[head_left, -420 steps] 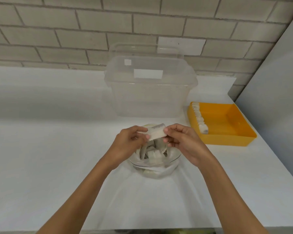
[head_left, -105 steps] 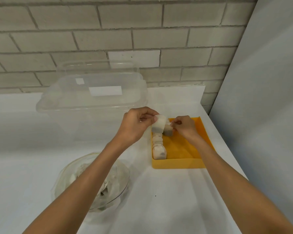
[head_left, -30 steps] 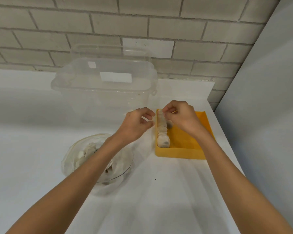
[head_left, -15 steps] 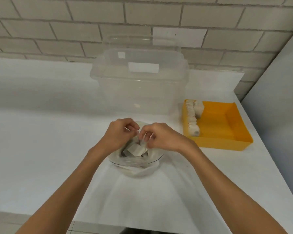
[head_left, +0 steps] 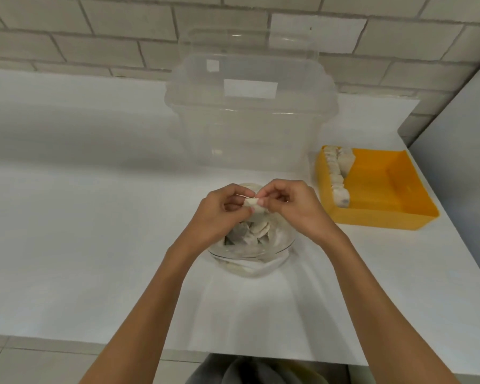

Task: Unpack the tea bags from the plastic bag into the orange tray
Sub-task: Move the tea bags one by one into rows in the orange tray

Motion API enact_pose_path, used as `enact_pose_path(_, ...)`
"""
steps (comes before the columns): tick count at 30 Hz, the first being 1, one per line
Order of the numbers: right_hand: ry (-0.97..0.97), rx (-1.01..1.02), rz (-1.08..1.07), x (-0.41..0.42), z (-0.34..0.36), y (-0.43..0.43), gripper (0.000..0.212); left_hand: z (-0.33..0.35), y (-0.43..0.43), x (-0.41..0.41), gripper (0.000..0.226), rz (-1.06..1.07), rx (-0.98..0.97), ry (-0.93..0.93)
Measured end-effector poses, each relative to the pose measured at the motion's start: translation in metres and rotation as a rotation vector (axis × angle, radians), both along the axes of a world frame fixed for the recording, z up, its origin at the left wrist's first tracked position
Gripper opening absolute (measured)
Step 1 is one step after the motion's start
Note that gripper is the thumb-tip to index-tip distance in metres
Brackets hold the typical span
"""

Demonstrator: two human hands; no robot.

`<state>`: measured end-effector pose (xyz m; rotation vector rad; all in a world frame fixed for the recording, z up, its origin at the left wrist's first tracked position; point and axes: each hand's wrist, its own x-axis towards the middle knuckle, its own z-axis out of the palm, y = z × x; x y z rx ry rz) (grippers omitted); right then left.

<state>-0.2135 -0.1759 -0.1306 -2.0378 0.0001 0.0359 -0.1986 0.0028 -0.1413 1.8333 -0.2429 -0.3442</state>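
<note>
- Head view, step in hand: pick-up. One pale paper tea bag (head_left: 252, 204) is held just above the mouth of the clear crumpled plastic bag (head_left: 250, 263), which sits on the white counter (head_left: 94, 245) in front of the person.
- Left hand (head_left: 222, 209) and right hand (head_left: 291, 206) both pinch that tea bag at the fingertips, other fingers curled in.
- Orientation: its long axis looks to run across the view, hand to hand, with the right end a little lower. Its ends are hidden by fingers.
- More tea bags lie jumbled in the plastic bag, so by my reckoning the job is far from done.
- Shallow orange plastic tray (head_left: 377, 217) sits well apart to the right. A row of upright tea bags (head_left: 337, 176) lines its left wall, running front to back.
- Next move, as I judge it: carry the tea bag right, turn it on edge, and set it beside the row.
- Large clear plastic storage box (head_left: 250, 120) stands behind the plastic bag.
</note>
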Motion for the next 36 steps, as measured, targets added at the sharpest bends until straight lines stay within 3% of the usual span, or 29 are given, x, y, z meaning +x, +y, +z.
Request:
enact_pose_path(6,0.014,0.018,0.032,0.014,0.005,0.002,0.016,-0.004,0.001,0.011,0.008,0.125,0.032,-0.051)
enact_pose_path(12,0.097,-0.618,0.439,0.017,-0.008,0.003,0.023,-0.01,0.002,0.018,0.007,0.16,0.105,-0.069)
enact_pose_path(15,0.081,-0.739,0.46,0.019,-0.016,0.004,0.028,-0.014,-0.001,0.018,0.004,0.155,0.123,-0.094)
enact_pose_path(19,0.031,-0.667,0.434,0.022,-0.019,0.001,0.013,-0.015,-0.002,0.018,0.004,0.164,0.136,-0.098)
enact_pose_path(27,0.005,-0.235,0.305,0.033,0.016,-0.022,0.005,0.0,-0.007,0.024,0.006,0.11,0.173,-0.16)
enact_pose_path(36,-0.035,-0.207,0.206,0.043,0.068,-0.082,0.013,0.041,-0.061,0.044,0.007,-0.102,0.183,-0.287)
